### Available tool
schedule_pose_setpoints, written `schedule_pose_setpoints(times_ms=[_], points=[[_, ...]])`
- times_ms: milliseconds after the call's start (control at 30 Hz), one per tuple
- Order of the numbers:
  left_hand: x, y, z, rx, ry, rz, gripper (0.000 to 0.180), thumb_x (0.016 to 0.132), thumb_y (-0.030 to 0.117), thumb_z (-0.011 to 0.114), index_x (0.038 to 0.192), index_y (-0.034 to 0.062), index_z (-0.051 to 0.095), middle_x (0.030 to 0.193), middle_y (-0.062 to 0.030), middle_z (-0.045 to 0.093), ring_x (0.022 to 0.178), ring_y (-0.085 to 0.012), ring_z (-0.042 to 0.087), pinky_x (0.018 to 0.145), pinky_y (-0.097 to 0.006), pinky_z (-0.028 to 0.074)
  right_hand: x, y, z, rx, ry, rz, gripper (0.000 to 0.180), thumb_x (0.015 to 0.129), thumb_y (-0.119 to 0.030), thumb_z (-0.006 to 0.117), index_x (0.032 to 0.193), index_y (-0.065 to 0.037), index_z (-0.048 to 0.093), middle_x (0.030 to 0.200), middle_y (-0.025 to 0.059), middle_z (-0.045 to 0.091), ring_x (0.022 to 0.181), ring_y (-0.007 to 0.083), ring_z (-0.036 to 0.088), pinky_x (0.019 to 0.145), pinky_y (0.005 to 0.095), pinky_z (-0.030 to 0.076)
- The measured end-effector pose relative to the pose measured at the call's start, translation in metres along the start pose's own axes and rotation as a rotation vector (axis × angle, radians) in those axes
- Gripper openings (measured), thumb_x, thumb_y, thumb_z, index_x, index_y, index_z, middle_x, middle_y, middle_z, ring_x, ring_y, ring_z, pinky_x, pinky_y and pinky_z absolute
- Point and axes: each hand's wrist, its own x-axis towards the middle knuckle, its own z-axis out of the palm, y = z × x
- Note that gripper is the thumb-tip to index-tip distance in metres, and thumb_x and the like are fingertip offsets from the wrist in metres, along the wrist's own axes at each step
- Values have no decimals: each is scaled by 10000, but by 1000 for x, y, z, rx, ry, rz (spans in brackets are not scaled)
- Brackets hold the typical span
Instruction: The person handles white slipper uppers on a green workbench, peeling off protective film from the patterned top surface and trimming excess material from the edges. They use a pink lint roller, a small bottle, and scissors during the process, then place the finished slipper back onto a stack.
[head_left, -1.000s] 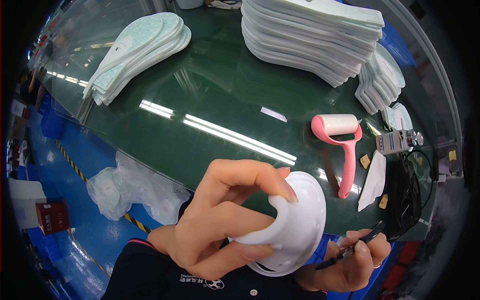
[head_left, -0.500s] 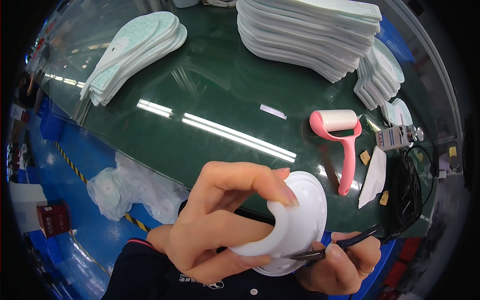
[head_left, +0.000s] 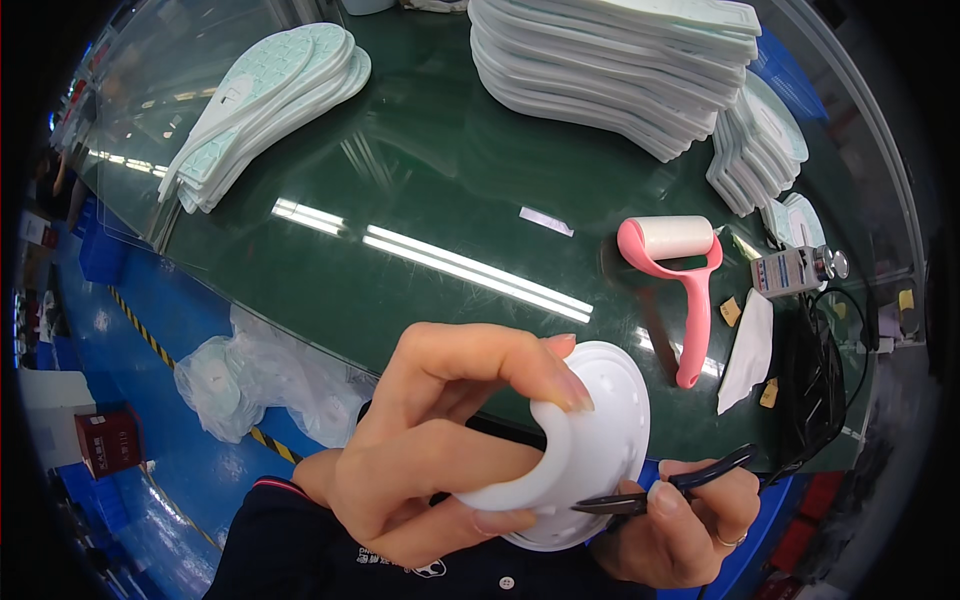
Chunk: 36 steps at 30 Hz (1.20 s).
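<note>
Now the left hand (head_left: 430,455) pinches a bent white insole (head_left: 590,450) while the right hand (head_left: 685,520) grips small snips (head_left: 665,490) at its edge. Trimming seems underway; the next cut needs a steady blade.

Two hands show: the left hand (head_left: 430,450) and the right hand (head_left: 680,520). Between them are one white insole (head_left: 600,440) and one pair of small black snips (head_left: 665,490). On the tabletop (head_left: 450,180) lie three stacks of insoles: one at the far left corner (head_left: 265,105), one tall stack at the far edge (head_left: 610,60), one smaller stack by the right edge (head_left: 760,145); sheets per stack cannot be counted. There is one pink lint roller (head_left: 680,280) and one white cloth (head_left: 748,350)
</note>
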Motion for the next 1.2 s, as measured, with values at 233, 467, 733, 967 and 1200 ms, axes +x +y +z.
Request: schedule_pose_setpoints(times_ms=[233,467,733,967,1200], points=[[0,0,1,16,-2,-7,64,757,82,476,732,23,469,983,-210,348,861,-297,480,930,-533,261,-1,0,-4,30,-35,21,398,467,-51,689,840,-134,577,707,57,479,556,153,474,487,245,310],[0,-1,-2,34,-25,-8,86,777,106,474,738,30,465,982,-204,352,858,-283,482,931,-522,268,-2,1,-4,42,-55,30,354,527,-32,650,861,-127,582,715,60,482,560,152,476,478,236,317],[1,-2,1,27,-2,-16,106,787,124,472,731,35,458,980,-205,354,862,-277,482,931,-520,269,1,0,-6,13,-85,25,324,579,-12,632,878,-126,579,719,65,482,569,152,473,481,234,331],[-2,-2,-1,21,15,-20,115,786,126,474,720,35,451,983,-207,352,872,-283,476,933,-523,263,-2,0,-6,17,-110,8,319,614,9,614,898,-129,569,736,64,478,573,156,477,478,239,336],[-1,-4,0,-8,11,-33,110,779,117,482,713,35,447,988,-207,348,875,-288,475,938,-530,249,-1,2,-4,35,-106,-8,293,625,1,598,893,-112,563,739,70,482,567,163,481,478,245,337]])
